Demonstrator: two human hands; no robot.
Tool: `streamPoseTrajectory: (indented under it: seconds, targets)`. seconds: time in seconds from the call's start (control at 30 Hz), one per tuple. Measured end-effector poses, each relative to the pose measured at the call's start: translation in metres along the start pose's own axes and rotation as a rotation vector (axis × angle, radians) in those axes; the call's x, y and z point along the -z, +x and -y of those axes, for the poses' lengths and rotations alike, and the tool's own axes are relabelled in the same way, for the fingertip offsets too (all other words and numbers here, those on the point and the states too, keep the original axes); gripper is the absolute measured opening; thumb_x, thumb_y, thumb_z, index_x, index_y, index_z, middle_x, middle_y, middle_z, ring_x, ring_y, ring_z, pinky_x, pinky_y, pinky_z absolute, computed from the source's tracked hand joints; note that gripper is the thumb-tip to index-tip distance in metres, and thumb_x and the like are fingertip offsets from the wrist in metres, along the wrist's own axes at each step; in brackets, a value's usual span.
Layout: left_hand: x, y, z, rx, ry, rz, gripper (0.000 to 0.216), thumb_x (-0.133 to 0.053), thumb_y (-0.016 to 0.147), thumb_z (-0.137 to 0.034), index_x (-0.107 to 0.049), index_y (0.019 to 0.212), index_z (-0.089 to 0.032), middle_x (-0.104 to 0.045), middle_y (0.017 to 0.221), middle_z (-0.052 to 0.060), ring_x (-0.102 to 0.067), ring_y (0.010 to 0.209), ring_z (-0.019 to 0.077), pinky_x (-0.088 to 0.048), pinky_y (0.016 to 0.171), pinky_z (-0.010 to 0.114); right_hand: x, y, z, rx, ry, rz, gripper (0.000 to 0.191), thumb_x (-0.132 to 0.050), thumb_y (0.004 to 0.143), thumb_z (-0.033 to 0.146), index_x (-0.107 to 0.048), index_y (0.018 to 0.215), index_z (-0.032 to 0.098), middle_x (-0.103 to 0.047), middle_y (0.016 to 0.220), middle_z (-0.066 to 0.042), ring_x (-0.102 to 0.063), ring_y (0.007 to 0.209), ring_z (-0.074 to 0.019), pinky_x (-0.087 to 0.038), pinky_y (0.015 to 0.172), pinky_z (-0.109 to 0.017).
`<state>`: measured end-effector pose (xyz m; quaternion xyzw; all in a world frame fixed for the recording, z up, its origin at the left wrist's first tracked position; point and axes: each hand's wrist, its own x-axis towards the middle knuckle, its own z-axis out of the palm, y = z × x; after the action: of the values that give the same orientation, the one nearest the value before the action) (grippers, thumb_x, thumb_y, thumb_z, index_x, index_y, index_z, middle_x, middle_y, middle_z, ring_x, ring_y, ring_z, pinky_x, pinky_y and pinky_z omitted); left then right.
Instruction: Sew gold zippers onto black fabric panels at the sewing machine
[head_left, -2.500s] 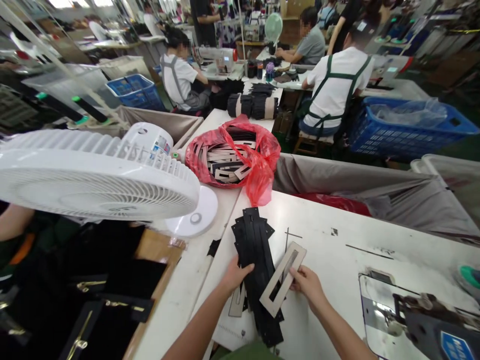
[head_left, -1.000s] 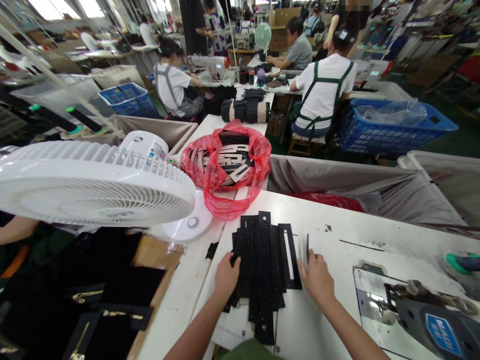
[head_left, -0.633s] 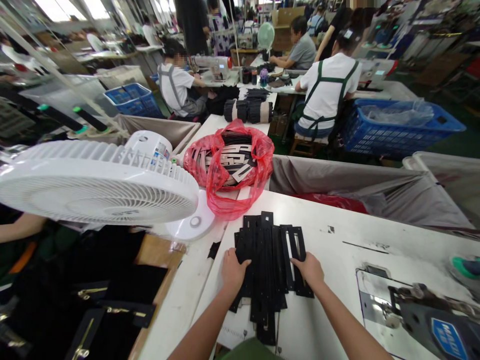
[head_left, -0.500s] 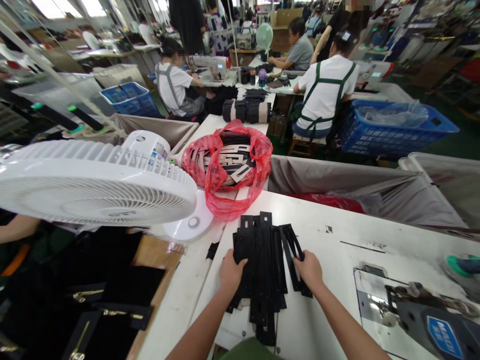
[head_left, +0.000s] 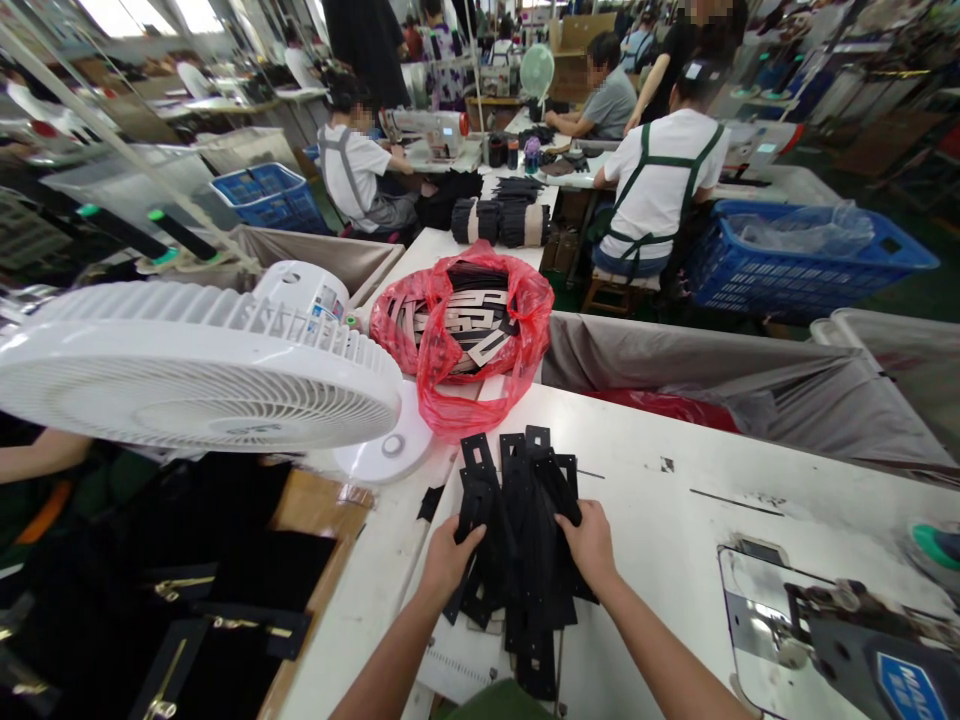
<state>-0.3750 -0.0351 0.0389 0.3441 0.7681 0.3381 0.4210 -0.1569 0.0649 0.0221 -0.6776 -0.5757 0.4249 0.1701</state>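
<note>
A loose pile of black strips (head_left: pixel 529 540), some with a rectangular slot near one end, lies on the white table between my hands. My left hand (head_left: pixel 448 555) is closed on black strips at the pile's left side, thumb on top. On the right side, my right hand (head_left: pixel 589 540) grips more black strips, which lean over the pile with their upper ends to the left. Just beyond the pile stands an open red plastic bag (head_left: pixel 465 405) full of pale and black slotted strips.
A white fan (head_left: pixel 202 370) fills the left, its base (head_left: pixel 386 445) on the table. At right is a sewing machine (head_left: pixel 847 640). Black pieces with gold zippers (head_left: pixel 244 628) lie lower left. Beyond the table are a grey cloth-lined bin (head_left: pixel 825 390), blue crates (head_left: pixel 810 265) and seated workers.
My right hand has moved left with its strips, from beside the pile onto its right edge. My left hand has drawn some strips slightly away to the left. The view has shifted a little.
</note>
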Motion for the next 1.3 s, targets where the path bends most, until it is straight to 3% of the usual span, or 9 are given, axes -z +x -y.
streamPoseTrajectory:
  seconds: [0.2,0.4,0.63,0.83,1.03,1.17,1.3]
  targets:
    - [0.003,-0.002,0.002,0.020,-0.032,0.010,0.029,-0.064,0.068,-0.042,-0.066,0.074,-0.014,-0.069,0.074,0.006,-0.064,0.076,0.0287,-0.047,0.069,0.034,0.050,-0.002,-0.002,-0.059,0.167,0.061,0.026,-0.070,0.071,0.037,-0.062,0.081,0.015,-0.064,0.079,-0.002,-0.060,0.078,-0.0196,-0.046,0.077,-0.037]
    - [0.001,0.003,0.006,0.014,-0.121,0.049,0.038,-0.064,0.068,-0.042,-0.065,0.091,-0.012,-0.070,0.088,0.010,-0.063,0.087,0.0312,-0.047,0.079,0.039,0.083,-0.012,0.009,-0.132,0.467,0.197,0.057,-0.076,0.058,0.043,-0.058,0.106,0.019,-0.067,0.075,0.001,-0.062,0.072,-0.0209,-0.048,0.069,-0.032]
    - [0.006,-0.003,-0.007,-0.066,-0.300,0.205,0.046,-0.067,0.069,-0.044,-0.063,0.102,-0.013,-0.068,0.101,0.009,-0.060,0.098,0.0295,-0.046,0.089,0.039,0.064,-0.020,0.040,-0.285,0.699,0.496,0.037,-0.076,0.061,0.046,-0.065,0.075,0.014,-0.066,0.069,-0.006,-0.062,0.063,-0.0198,-0.050,0.062,-0.033]
    - [0.004,-0.011,-0.022,-0.110,-0.402,0.313,0.046,-0.066,0.072,-0.046,-0.063,0.104,-0.014,-0.067,0.105,0.008,-0.059,0.101,0.0285,-0.045,0.091,0.038,0.031,-0.031,0.070,-0.252,0.805,0.715,0.046,-0.078,0.059,0.043,-0.068,0.092,0.013,-0.070,0.090,-0.010,-0.064,0.084,-0.0235,-0.048,0.083,-0.038]
    - [-0.009,-0.015,-0.033,-0.084,-0.368,0.226,0.036,-0.064,0.073,-0.038,-0.066,0.100,-0.014,-0.069,0.100,0.007,-0.060,0.100,0.0289,-0.045,0.091,0.038,0.014,-0.045,0.069,-0.267,0.781,0.698,0.041,-0.078,0.060,0.042,-0.070,0.087,0.012,-0.071,0.087,-0.010,-0.065,0.084,-0.0256,-0.046,0.086,-0.041]
    - [-0.016,-0.018,-0.039,-0.050,-0.292,0.134,0.024,-0.061,0.073,-0.030,-0.069,0.092,-0.017,-0.070,0.096,0.005,-0.060,0.097,0.0286,-0.044,0.090,0.037,0.021,-0.044,0.064,-0.291,0.776,0.683,0.040,-0.078,0.060,0.041,-0.070,0.086,0.012,-0.071,0.086,-0.010,-0.065,0.086,-0.0263,-0.046,0.087,-0.041]
    - [-0.020,-0.022,-0.047,0.016,-0.237,0.070,0.020,-0.061,0.072,-0.033,-0.069,0.079,-0.015,-0.071,0.082,0.006,-0.063,0.084,0.0287,-0.047,0.079,0.037,0.034,-0.042,0.065,-0.311,0.780,0.715,0.040,-0.075,0.063,0.043,-0.070,0.089,0.012,-0.071,0.086,-0.012,-0.066,0.086,-0.0273,-0.047,0.087,-0.042]
